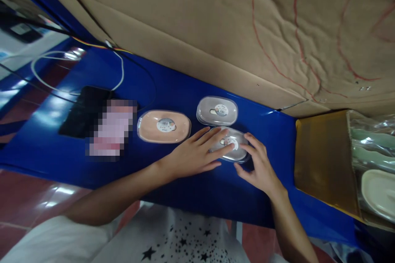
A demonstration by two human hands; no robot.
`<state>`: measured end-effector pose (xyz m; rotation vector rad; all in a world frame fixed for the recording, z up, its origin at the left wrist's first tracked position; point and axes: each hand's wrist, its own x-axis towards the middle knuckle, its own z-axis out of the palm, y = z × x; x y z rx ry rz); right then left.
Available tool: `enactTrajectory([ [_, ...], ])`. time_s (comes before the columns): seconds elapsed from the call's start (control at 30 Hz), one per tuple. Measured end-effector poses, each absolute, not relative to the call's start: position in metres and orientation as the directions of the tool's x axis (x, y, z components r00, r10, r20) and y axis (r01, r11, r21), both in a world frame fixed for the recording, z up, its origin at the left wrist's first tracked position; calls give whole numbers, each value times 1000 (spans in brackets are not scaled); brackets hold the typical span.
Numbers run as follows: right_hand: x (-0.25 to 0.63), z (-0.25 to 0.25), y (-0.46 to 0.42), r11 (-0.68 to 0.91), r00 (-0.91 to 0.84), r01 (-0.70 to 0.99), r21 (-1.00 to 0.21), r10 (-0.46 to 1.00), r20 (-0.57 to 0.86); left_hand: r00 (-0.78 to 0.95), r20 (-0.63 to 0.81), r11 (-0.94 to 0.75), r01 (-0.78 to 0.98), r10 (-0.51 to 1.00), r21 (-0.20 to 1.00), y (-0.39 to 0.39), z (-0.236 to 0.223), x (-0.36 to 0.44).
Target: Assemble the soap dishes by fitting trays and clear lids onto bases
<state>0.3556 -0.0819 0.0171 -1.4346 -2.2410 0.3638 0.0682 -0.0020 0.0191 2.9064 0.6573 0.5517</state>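
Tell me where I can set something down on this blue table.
Bare patches: the front strip between your forearms, the gap between your right hand and the cardboard box, and behind the peach container. Crowded: the gray containers by your left hand, and around the black device and white cable.

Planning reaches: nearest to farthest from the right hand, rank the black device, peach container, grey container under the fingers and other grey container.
1. Grey container under the fingers, beside the right hand
2. Other grey container, just beyond
3. Peach container, left side
4. Black device, far left
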Motion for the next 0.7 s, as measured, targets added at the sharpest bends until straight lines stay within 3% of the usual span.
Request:
enactTrajectory([
  [0.27, 347, 25, -83, 406, -385, 823, -398, 913, 136, 746, 312, -792, 456, 589, 406, -5, 11, 69],
  [0.57, 354, 11, -82, 409, -340, 774, -483, 912, 228, 741, 334, -802, 457, 582, 385, -5, 13, 70],
  [0.7, 358, 11, -85, 369, -309, 786, -496, 930, 201, 735, 327, -794, 470, 594, 385, -4, 12, 71],
])
